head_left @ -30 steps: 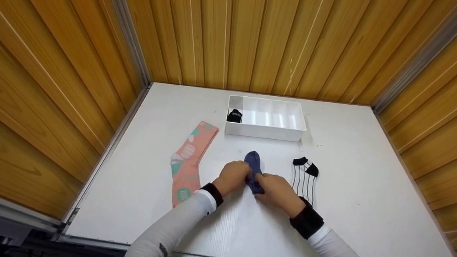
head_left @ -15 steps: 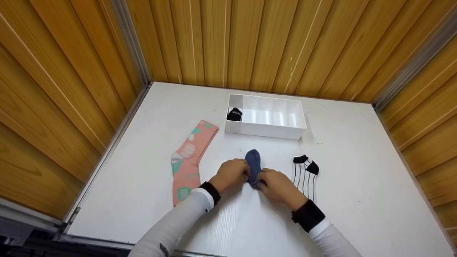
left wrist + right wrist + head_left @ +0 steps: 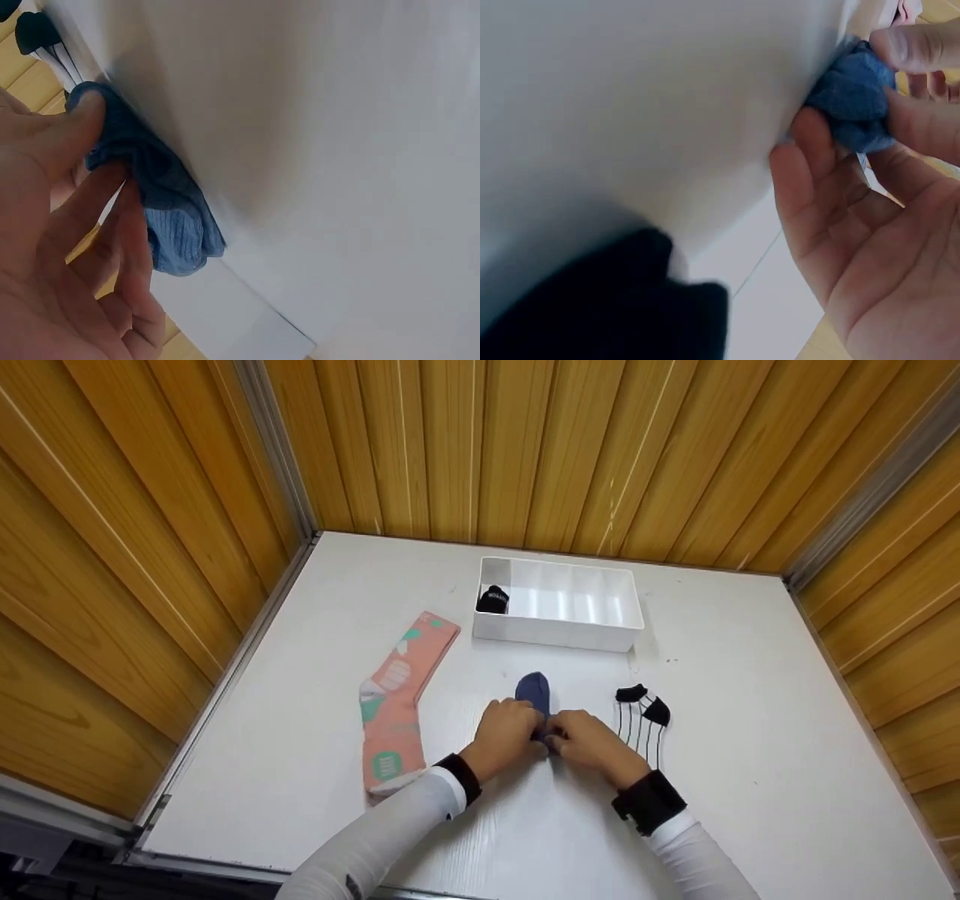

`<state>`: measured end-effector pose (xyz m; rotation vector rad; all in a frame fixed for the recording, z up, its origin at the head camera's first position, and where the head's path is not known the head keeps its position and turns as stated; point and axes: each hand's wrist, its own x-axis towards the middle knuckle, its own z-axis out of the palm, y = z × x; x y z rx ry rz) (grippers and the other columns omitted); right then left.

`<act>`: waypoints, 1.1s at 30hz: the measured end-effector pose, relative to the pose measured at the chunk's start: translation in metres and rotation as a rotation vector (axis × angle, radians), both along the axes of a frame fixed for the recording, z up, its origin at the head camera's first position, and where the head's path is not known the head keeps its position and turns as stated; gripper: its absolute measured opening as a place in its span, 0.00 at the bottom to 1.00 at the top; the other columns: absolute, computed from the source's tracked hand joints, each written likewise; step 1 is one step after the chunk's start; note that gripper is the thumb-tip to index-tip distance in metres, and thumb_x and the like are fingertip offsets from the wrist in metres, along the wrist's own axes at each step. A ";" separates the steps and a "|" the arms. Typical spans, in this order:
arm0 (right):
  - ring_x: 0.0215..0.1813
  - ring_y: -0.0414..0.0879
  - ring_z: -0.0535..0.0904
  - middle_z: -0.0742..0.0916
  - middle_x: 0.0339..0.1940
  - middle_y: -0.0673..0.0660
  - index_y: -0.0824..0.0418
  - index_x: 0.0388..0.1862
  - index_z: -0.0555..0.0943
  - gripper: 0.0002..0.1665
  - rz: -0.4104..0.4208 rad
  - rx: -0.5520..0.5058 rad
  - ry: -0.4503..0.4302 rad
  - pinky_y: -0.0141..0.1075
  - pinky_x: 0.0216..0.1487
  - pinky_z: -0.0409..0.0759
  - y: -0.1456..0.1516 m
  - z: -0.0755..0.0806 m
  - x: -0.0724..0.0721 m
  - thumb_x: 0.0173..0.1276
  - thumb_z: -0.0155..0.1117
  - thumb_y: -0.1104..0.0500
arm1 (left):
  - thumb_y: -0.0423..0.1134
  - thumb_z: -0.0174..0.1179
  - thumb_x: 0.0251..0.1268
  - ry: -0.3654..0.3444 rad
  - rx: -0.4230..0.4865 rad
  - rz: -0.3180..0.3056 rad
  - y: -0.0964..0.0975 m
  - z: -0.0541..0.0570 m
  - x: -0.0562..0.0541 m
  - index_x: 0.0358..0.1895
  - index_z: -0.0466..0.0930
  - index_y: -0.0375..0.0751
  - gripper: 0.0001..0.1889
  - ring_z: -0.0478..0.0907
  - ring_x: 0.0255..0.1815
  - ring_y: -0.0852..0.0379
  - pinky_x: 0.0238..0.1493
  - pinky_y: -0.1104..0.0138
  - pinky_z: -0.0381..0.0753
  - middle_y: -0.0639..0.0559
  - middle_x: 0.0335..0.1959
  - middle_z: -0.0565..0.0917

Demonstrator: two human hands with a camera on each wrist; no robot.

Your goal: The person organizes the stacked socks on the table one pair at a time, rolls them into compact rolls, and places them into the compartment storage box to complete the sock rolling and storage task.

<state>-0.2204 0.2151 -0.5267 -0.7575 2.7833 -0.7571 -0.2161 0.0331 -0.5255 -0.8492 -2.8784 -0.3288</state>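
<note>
A blue sock (image 3: 533, 688) lies on the white table between both hands, its rounded end pointing away from me. My left hand (image 3: 506, 735) pinches its near part from the left, and my right hand (image 3: 594, 744) pinches it from the right. The left wrist view shows the sock (image 3: 180, 217) bunched and folded between thumb and fingers. Seen from the right wrist, the crumpled blue fabric (image 3: 853, 94) sits between the right thumb and fingers, with the other hand's thumb at its top edge. Part of the sock is hidden behind the hands.
A long pink sock (image 3: 397, 697) with green patches lies at left. At right lies a white sock with black stripes (image 3: 643, 727), partly covered by the right arm. Behind stands a white divided box (image 3: 555, 634); a black bundle (image 3: 493, 601) sits in its leftmost compartment.
My left hand has moved right, closer to the right hand, and now covers more of the blue sock. The sock's near end has been gathered in and shows less.
</note>
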 end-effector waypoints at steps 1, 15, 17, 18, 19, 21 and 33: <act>0.34 0.42 0.80 0.87 0.31 0.50 0.56 0.33 0.86 0.04 0.008 -0.008 0.003 0.40 0.40 0.79 0.000 0.000 0.000 0.65 0.66 0.63 | 0.55 0.77 0.48 -0.017 0.029 0.008 0.000 -0.001 0.000 0.26 0.86 0.54 0.13 0.82 0.30 0.57 0.32 0.61 0.78 0.59 0.27 0.85; 0.37 0.45 0.78 0.81 0.36 0.50 0.57 0.32 0.82 0.14 0.131 0.103 0.533 0.38 0.35 0.79 -0.007 0.002 0.025 0.54 0.81 0.58 | 0.38 0.71 0.56 -0.338 0.334 0.038 -0.007 -0.005 -0.009 0.29 0.93 0.49 0.02 0.77 0.25 0.65 0.28 0.71 0.76 0.59 0.25 0.89; 0.37 0.47 0.79 0.83 0.35 0.51 0.59 0.31 0.83 0.13 0.114 0.119 0.549 0.39 0.36 0.80 -0.010 -0.002 0.025 0.54 0.81 0.60 | 0.38 0.71 0.57 -0.374 0.360 0.039 -0.009 -0.005 -0.011 0.30 0.93 0.48 0.03 0.77 0.25 0.66 0.29 0.72 0.76 0.58 0.25 0.89; 0.37 0.48 0.80 0.83 0.34 0.52 0.60 0.31 0.83 0.12 0.102 0.130 0.542 0.40 0.37 0.81 -0.011 -0.004 0.024 0.54 0.81 0.60 | 0.38 0.71 0.57 -0.395 0.370 0.040 -0.009 -0.005 -0.012 0.30 0.93 0.47 0.03 0.78 0.25 0.65 0.29 0.72 0.76 0.58 0.26 0.90; 0.36 0.48 0.81 0.84 0.34 0.52 0.60 0.31 0.84 0.11 0.093 0.133 0.522 0.40 0.37 0.81 -0.012 -0.005 0.024 0.55 0.80 0.60 | 0.39 0.72 0.58 -0.415 0.378 0.044 -0.010 -0.005 -0.012 0.31 0.93 0.46 0.03 0.79 0.25 0.65 0.29 0.72 0.77 0.58 0.26 0.90; 0.36 0.48 0.82 0.84 0.33 0.52 0.59 0.30 0.85 0.09 0.089 0.121 0.461 0.40 0.38 0.81 -0.013 -0.007 0.021 0.56 0.79 0.61 | 0.39 0.73 0.57 -0.429 0.376 0.051 -0.012 -0.005 -0.012 0.32 0.92 0.46 0.02 0.80 0.27 0.65 0.30 0.72 0.77 0.58 0.27 0.89; 0.38 0.46 0.85 0.89 0.33 0.50 0.57 0.35 0.88 0.04 0.119 0.006 0.147 0.42 0.44 0.82 -0.002 -0.001 -0.004 0.62 0.71 0.64 | 0.30 0.70 0.53 -0.032 0.175 -0.067 -0.009 -0.010 0.001 0.25 0.85 0.49 0.08 0.70 0.26 0.65 0.28 0.71 0.68 0.62 0.24 0.79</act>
